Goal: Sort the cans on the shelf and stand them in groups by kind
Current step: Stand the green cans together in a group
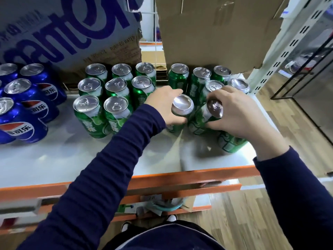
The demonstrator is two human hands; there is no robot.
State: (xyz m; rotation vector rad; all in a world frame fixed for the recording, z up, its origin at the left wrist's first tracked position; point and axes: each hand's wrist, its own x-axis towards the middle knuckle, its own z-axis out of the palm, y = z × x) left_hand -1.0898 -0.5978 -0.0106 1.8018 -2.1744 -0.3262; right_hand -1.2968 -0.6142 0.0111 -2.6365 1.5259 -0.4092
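Note:
Several blue cola cans (pixel 30 107) stand grouped at the left of the white shelf (pixel 72 156). A tidy block of green soda cans (pixel 108 91) stands in the middle. More green cans (pixel 196 82) stand at the back right. My left hand (pixel 164 103) grips a green can (pixel 182 107) by its upper rim. My right hand (pixel 237 114) holds a second, tilted green can (pixel 205 116) right beside it. Another green can (pixel 230 141) stands partly hidden under my right wrist.
A printed water carton (pixel 72 33) and a brown cardboard box (pixel 216 29) sit behind the cans. The shelf has an orange front edge (pixel 162 177) and a white slotted upright (pixel 281 51) at the right. Lower orange shelves and a wooden floor lie below.

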